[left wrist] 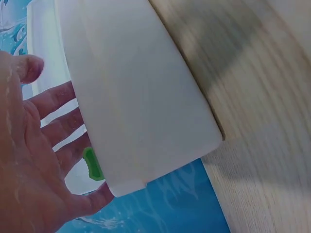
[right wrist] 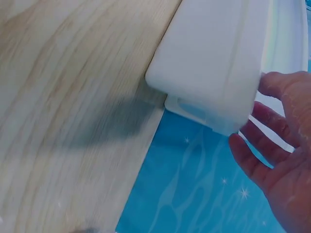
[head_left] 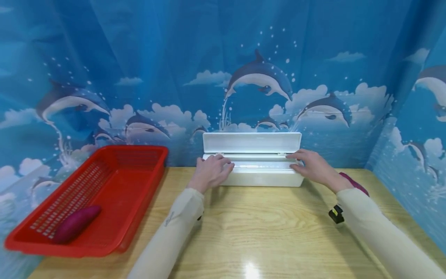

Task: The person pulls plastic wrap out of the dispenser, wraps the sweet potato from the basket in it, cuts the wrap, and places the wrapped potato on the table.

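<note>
A long white plastic box (head_left: 261,179), much like a cling film dispenser, lies at the table's back edge. Its hinged lid (head_left: 252,142) stands raised, showing a pale trough inside. My left hand (head_left: 210,171) is at the left end, fingers loosely extended over the rim. In the left wrist view a small green piece (left wrist: 92,164) shows beside those fingers. At the other end, my right hand (head_left: 315,168) has its fingers spread apart by the rim and hinge. The right wrist view shows thumb and fingertips close to the box's corner.
A red plastic basket (head_left: 139,201) stands at left with a purple sweet potato (head_left: 77,224) in it. Behind my right sleeve a purple thing (head_left: 353,183) is partly hidden. A blue dolphin-print curtain (head_left: 188,58) hangs behind the wooden table (head_left: 265,228).
</note>
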`<state>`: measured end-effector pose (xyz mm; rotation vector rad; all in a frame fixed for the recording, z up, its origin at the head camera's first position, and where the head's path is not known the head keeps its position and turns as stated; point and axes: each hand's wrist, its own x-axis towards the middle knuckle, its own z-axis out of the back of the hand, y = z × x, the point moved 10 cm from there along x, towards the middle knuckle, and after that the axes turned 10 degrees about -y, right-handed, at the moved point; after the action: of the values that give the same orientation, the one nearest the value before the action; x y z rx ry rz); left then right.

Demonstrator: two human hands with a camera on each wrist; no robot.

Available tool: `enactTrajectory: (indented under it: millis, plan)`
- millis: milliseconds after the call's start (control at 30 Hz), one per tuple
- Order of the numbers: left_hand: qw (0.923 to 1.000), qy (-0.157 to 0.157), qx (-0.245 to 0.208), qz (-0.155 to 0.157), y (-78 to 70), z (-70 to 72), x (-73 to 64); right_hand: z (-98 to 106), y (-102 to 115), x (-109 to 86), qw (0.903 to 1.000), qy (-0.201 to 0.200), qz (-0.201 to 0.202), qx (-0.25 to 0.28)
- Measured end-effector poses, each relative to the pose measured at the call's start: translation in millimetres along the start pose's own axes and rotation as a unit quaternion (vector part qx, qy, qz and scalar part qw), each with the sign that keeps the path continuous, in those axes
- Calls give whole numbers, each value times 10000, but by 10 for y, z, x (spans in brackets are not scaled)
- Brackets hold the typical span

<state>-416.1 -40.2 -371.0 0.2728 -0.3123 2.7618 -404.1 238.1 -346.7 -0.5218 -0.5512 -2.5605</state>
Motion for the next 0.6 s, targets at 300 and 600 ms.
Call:
enactTrajectory:
  millis: [300,600]
  plan:
    - [9957,-210,-895,147,207,84,80,-88,-154,85,9963,-360,-708,316]
    - [9873,-535,-1398,527,495,187,55,-111,-240,80,9874,-954,-1212,356]
